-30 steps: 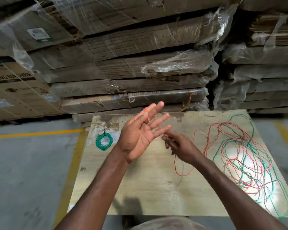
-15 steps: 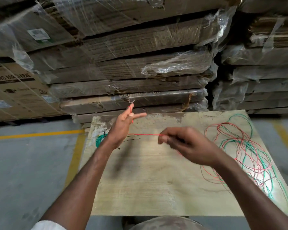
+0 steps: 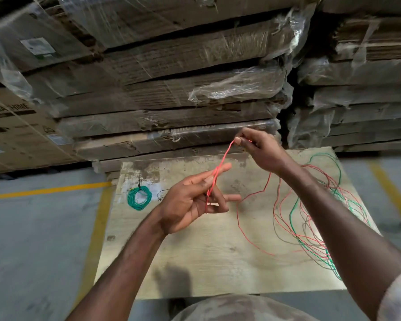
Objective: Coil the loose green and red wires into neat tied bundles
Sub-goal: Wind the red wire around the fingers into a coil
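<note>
Winding of the red wire (image 3: 220, 163) has begun: half a second ago the strand ran taut and level between the two hands low over the board, and now the right hand (image 3: 259, 150) has swung up and away toward the wrapped cartons, carrying the strand in a steep line above the left hand (image 3: 190, 202). The right hand pinches the wire between thumb and fingertip. The left hand, palm turned up, has its fingers partly spread, and the wire appears to pass across or around them and down toward the palm; whether a full turn already sits there cannot be told. A second ago that left hand stood wide open with only the wire's end at its fingers, so this looks like the first loop going on. From the right hand the red strand drops to the wooden board (image 3: 195, 269) and trails back to the tangle of loose wires (image 3: 315, 230), red and green together, on the board's right side. One green coil (image 3: 139, 197), already tied, lies near the board's far left corner, as it did before. By my reading one bundle is done and the red is barely started, with most of its length still in the tangle.
</note>
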Motion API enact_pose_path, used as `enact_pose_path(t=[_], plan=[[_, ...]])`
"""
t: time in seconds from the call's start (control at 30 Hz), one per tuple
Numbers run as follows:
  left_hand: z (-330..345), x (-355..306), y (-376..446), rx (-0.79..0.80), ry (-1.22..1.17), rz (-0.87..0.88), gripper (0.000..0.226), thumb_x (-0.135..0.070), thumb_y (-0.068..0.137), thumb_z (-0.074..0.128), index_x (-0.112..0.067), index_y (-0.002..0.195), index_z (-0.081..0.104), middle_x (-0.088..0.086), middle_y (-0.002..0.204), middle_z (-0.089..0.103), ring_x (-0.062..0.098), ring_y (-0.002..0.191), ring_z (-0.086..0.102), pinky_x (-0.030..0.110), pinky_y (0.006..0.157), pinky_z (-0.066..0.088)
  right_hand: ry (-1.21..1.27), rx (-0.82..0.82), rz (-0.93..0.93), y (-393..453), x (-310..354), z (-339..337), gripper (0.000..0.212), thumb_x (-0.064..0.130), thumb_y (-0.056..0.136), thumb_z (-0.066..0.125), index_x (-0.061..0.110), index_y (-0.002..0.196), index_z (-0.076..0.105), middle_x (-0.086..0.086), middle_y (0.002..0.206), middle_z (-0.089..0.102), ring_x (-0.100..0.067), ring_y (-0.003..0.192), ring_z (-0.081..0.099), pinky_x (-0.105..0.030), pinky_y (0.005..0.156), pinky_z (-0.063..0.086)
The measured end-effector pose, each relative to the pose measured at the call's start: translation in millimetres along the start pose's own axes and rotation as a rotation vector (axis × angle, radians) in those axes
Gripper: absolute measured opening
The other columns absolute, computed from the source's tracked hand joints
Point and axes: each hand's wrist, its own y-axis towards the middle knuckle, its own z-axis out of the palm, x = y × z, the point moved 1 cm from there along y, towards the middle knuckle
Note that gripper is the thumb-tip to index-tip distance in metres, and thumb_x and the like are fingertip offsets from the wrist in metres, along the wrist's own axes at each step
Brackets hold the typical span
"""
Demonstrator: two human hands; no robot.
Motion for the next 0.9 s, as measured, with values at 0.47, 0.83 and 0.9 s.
enact_pose_path(t=[0.47, 0.83, 0.9], plan=[[-13, -38, 19, -0.272, -0.152, 0.294, 0.052, -0.026, 0.118, 0.030, -0.019, 0.169, 0.028, 0.007, 0.141, 0.072, 0.046, 0.141, 0.059, 0.077, 0.110, 0.044, 0.131, 0.521, 0.041, -77, 21, 75, 0.021, 0.036, 0.114, 0.052, 0.026, 0.109, 0.071, 0.031, 0.074, 0.062, 0.001, 0.063, 0.056, -0.020, 0.065, 0.044], [-47, -30, 38, -0.574, 0.211, 0.365, 0.054, -0.033, 0.120, 0.029, -0.036, 0.172, 0.013, -0.011, 0.146, 0.069, 0.022, 0.143, 0.058, 0.060, 0.113, 0.045, 0.111, 0.750, 0.014, -99, 75, 39, 0.031, 0.036, 0.114, 0.052, 0.035, 0.141, 0.066, 0.026, 0.078, 0.065, -0.002, 0.071, 0.063, -0.010, 0.065, 0.043], [-59, -27, 43, -0.646, 0.517, 0.415, 0.055, -0.033, 0.120, 0.031, -0.036, 0.172, 0.014, -0.016, 0.134, 0.075, 0.007, 0.096, 0.065, 0.045, 0.089, 0.051, 0.219, 0.769, 0.030, -103, 83, 36, 0.029, 0.030, 0.114, 0.053, 0.028, 0.138, 0.068, 0.021, 0.059, 0.048, -0.007, 0.052, 0.042, -0.015, 0.055, 0.040]])
